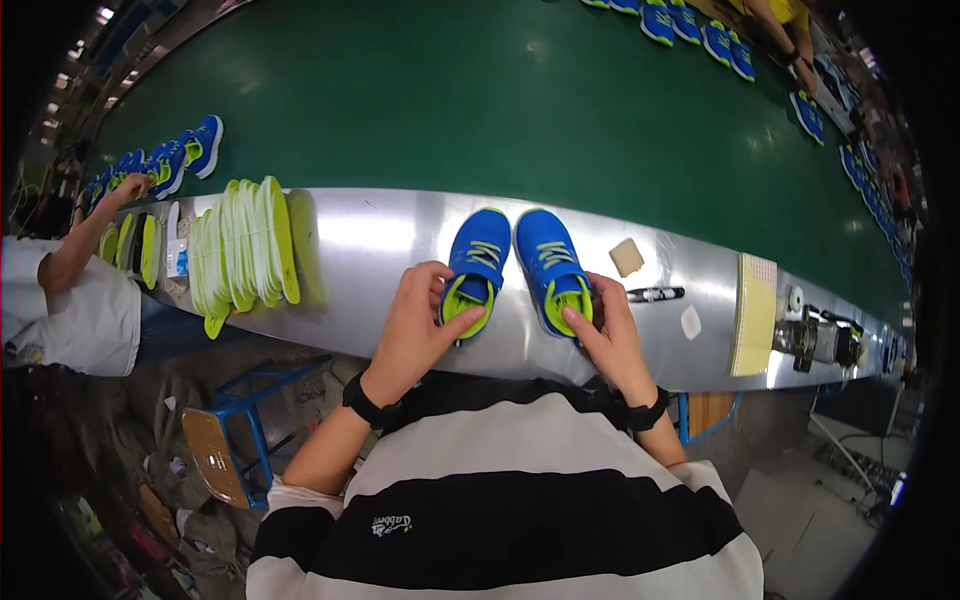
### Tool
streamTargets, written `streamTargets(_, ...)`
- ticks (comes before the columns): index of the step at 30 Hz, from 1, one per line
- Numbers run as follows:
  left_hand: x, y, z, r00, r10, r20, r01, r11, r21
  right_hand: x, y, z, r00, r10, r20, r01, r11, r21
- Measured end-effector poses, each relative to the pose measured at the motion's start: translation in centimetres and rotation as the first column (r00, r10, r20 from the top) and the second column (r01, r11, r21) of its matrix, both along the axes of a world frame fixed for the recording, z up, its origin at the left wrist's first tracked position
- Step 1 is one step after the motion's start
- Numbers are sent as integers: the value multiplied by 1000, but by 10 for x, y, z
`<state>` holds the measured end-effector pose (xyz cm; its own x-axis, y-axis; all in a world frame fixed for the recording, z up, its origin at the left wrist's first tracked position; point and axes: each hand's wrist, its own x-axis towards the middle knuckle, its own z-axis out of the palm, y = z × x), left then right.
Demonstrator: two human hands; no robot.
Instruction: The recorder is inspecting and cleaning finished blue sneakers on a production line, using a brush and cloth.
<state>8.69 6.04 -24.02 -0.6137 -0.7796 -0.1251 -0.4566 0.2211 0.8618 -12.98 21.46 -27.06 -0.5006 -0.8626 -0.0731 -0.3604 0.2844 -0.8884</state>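
Observation:
Two blue sneakers with lime-green linings and pale laces stand side by side on a shiny metal ledge (370, 225), toes pointing away from me. My left hand (412, 318) grips the left sneaker (480, 250) at its heel opening, thumb inside the collar and fingers along the outer side. Round the heel of the right sneaker (546, 250) my right hand (610, 335) closes the same way, its thumb on the green lining. A tan square block (627, 257), a black marker (656, 294) and a small white piece (691, 322) lie beside my right hand.
A tied stack of lime-green insoles (243, 250) stands left on the ledge. A yellow pad (755, 315) lies to the right. Beyond runs a green conveyor belt (400, 100) with more blue sneakers (205, 147). Co-workers' hands (130, 188) reach in at both sides. A stool (215, 455) stands below left.

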Motion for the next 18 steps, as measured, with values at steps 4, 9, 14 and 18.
streamTargets(4,6,-4,-39,993,115,8,-114,974,194,-2,0,-4,999,-49,-18,49,999,22)
streamTargets(9,7,-9,-27,965,141,-223,-13,870,494,-19,-10,-9,913,-6,408,-3,1000,22)
streamTargets(14,-2,5,-20,864,268,-427,136,692,709,7,-10,-3,581,1,814,108,991,-78)
streamTargets(18,-16,17,-21,778,437,-451,157,559,814,21,-24,8,484,41,874,129,985,-118)
